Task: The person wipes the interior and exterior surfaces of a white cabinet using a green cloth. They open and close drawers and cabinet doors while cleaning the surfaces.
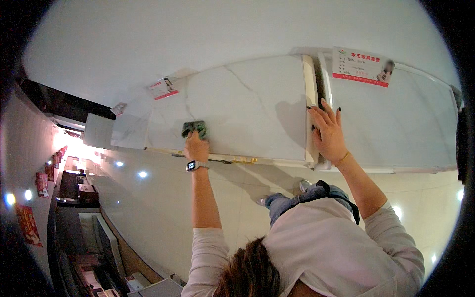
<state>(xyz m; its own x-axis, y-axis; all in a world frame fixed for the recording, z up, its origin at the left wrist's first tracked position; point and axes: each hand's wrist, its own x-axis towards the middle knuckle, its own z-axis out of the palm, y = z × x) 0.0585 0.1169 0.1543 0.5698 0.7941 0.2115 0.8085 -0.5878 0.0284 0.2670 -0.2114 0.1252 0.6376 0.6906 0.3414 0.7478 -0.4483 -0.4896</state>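
My left hand point(197, 148), with a watch on its wrist, grips a dark green cloth point(193, 129) against the white marble-patterned top of a cabinet point(245, 111). The cloth is bunched under the fingers near the cabinet's front left part. To the right, my right hand point(328, 135) holds nothing. Its fingers are spread over the cabinet's cream-coloured right edge point(311, 92), by the narrow gap to a second pale-topped cabinet point(389, 122). Gold-coloured metal handles point(245, 160) show at the front edge, between my hands.
Printed cards stand on the tops, one on the right cabinet point(362, 67) and one at the back left point(163, 88). A white wall point(237, 29) rises behind. More white units point(98, 130) continue left. Glossy tiled floor point(156, 196) lies below, with furniture beyond at the lower left.
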